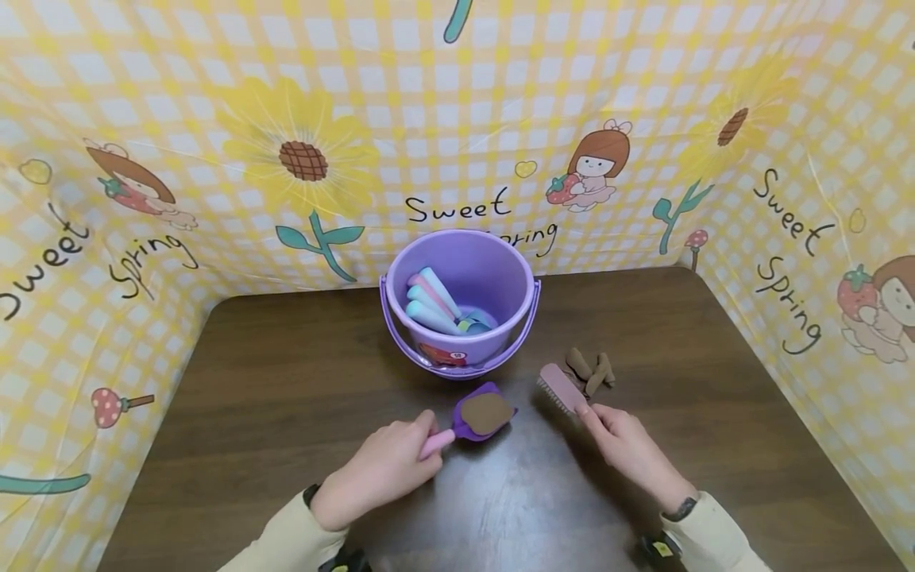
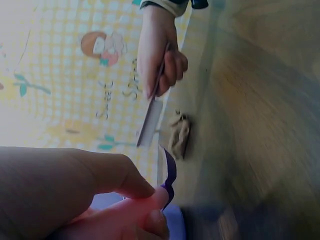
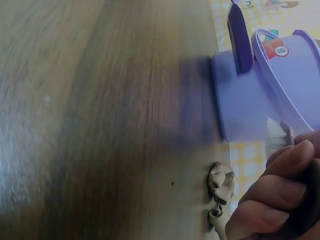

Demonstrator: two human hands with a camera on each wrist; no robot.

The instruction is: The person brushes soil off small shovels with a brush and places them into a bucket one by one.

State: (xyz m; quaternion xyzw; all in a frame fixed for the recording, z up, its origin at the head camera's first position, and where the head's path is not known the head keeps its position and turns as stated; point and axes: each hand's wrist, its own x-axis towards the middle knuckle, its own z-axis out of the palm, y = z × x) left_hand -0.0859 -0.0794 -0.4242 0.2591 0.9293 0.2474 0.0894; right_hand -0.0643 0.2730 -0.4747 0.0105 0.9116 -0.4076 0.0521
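My left hand (image 1: 389,465) grips the pink handle of a small shovel (image 1: 461,430), held in front of the bucket. A flat brown oval (image 1: 488,414) covers most of its purple blade. In the left wrist view the blade (image 2: 170,167) appears nearly edge-on. My right hand (image 1: 632,445) holds a pink brush (image 1: 561,388) with pale bristles by its handle, above the table. Crumpled brown clay-like pieces (image 1: 579,364) lie just beyond the brush; the right wrist view shows the brown pieces (image 3: 220,184) near my fingers, with the brush's white bristles (image 3: 275,135) partly hidden.
A purple bucket (image 1: 493,342) with its handle hanging down in front stands at the back middle of the dark wooden table (image 1: 286,357). Several blue and pink handled tools (image 1: 432,302) lean inside it. Yellow checked cloth (image 1: 443,103) walls the back and both sides.
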